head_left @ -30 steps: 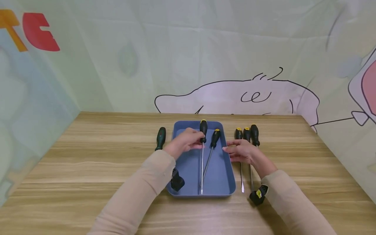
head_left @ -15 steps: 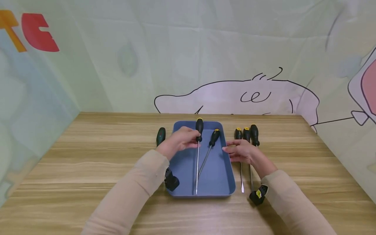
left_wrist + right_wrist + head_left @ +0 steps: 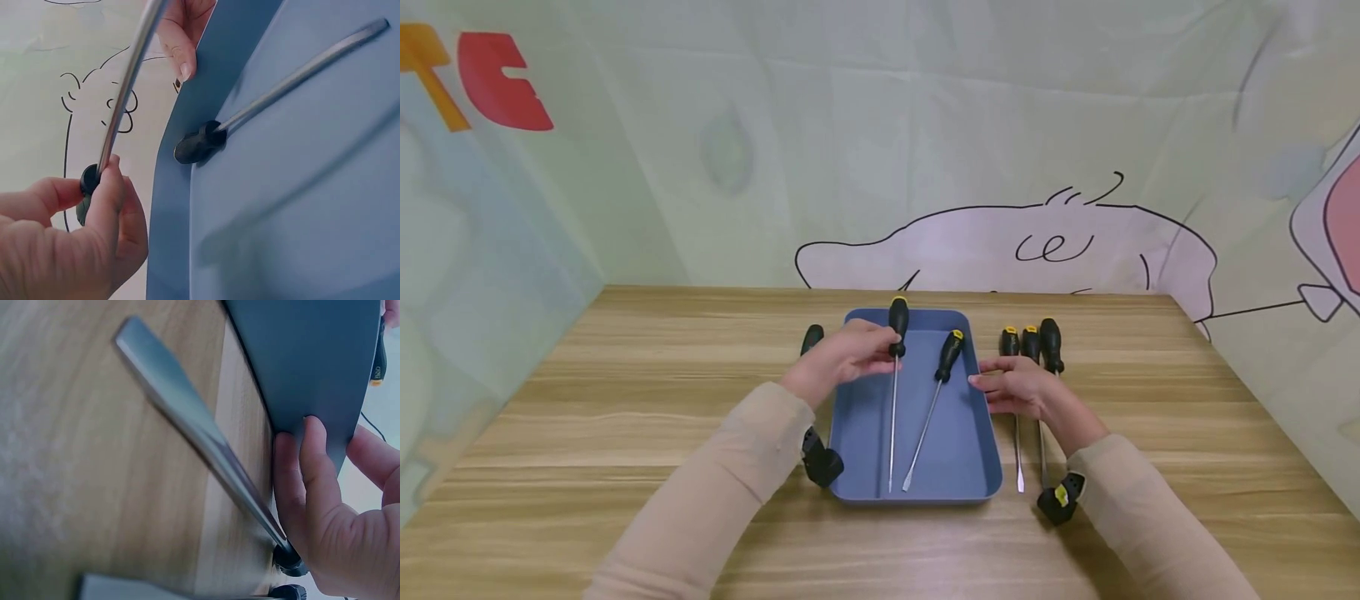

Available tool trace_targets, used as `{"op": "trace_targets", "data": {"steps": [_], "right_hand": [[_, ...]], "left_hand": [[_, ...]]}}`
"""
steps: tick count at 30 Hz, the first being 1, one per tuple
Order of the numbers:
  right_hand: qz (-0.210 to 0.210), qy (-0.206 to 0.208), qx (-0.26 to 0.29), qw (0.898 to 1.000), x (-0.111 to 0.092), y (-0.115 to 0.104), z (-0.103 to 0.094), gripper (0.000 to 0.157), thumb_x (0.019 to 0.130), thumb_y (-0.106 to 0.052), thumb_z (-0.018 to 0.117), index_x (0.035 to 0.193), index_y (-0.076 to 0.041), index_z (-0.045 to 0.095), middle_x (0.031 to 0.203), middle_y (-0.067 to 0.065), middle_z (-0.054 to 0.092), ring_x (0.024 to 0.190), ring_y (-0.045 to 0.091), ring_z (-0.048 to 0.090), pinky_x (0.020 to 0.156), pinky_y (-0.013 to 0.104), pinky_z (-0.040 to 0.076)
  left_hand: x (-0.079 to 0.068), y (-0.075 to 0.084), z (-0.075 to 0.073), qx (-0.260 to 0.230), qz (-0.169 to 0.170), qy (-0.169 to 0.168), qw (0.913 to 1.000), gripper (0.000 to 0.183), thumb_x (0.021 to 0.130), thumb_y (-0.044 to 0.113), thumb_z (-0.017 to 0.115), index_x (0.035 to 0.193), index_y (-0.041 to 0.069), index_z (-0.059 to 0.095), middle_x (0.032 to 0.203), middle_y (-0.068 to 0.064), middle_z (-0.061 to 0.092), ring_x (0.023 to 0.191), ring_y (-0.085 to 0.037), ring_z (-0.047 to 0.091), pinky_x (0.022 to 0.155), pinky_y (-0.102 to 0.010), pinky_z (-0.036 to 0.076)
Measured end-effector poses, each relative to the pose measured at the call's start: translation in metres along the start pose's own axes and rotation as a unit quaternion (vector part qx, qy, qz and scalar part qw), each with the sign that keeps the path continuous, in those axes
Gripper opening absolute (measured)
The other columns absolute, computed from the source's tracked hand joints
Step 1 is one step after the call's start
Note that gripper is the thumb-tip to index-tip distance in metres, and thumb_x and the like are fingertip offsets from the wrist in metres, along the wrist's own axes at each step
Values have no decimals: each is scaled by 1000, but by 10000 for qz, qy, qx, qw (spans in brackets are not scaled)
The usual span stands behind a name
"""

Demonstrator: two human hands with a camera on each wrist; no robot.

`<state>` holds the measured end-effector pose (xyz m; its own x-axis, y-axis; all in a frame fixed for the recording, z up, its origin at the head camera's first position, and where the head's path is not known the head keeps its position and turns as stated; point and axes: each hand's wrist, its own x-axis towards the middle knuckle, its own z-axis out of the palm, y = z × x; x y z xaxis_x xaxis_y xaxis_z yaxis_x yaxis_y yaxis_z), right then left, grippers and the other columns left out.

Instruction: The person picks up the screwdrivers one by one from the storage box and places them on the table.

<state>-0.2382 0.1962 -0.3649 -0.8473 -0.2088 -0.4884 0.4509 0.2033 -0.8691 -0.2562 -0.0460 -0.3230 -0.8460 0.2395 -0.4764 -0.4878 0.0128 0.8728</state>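
My left hand (image 3: 853,354) pinches a long screwdriver (image 3: 898,321) by the front of its black, yellow-capped handle. The tool hangs over the left part of a blue tray (image 3: 958,450), its shaft pointing toward me and casting a shadow in the tray. A second screwdriver (image 3: 949,357) lies slanted inside, its handle against the right wall and its flat tip near the front. My right hand (image 3: 1018,387) touches the tray's right side; in the right wrist view its extended fingers (image 3: 319,459) rest on the outer wall, the thumb at the rim.
Right of the tray, three screwdrivers lie side by side: two yellow-capped, one an all-black-handled screwdriver (image 3: 1051,343). A dark-handled screwdriver (image 3: 812,337) lies left of the tray, mostly behind my left arm. A printed cloth (image 3: 880,150) stands behind the wooden table (image 3: 647,375).
My left hand has moved left with its screwdriver, whose shaft no longer overlaps the one lying in the tray. That screwdriver's tip now shows. My right hand has stayed put.
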Motion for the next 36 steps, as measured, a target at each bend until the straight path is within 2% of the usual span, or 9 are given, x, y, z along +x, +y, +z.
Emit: {"op": "trace_targets", "data": {"steps": [9,20,30,36], "right_hand": [[17,8,70,10000,0,1,-1,54,91,-9,60,137,6,34,94,11,60,75,15,61,71,28,56],[4,4,21,10000,-1,1,-2,55,91,-10,60,137,6,34,95,11,60,77,15,62,73,29,56],[-13,-61,165,9998,-1,1,-1,58,91,-7,58,139,7,29,91,8,59,75,14,62,68,27,56],[-12,-69,137,9999,-1,0,-1,57,91,-8,58,139,7,30,90,7,60,75,14,61,68,27,56]], "left_hand": [[-5,1,-11,14,24,-47,10000,42,95,3,44,133,-11,36,100,-15,53,91,-25,59,69,-21,56],[-12,-3,-30,-7,217,-259,9994,40,96,3,42,133,-12,34,107,-20,51,73,-17,60,64,-19,55],[-13,-6,-49,-365,384,-226,9983,30,94,0,41,122,-12,40,85,-11,52,66,-15,58,63,-19,55],[-12,-8,-60,-448,393,-177,9981,27,94,-1,41,119,-11,41,83,-8,53,69,-15,58,67,-20,55]]}}
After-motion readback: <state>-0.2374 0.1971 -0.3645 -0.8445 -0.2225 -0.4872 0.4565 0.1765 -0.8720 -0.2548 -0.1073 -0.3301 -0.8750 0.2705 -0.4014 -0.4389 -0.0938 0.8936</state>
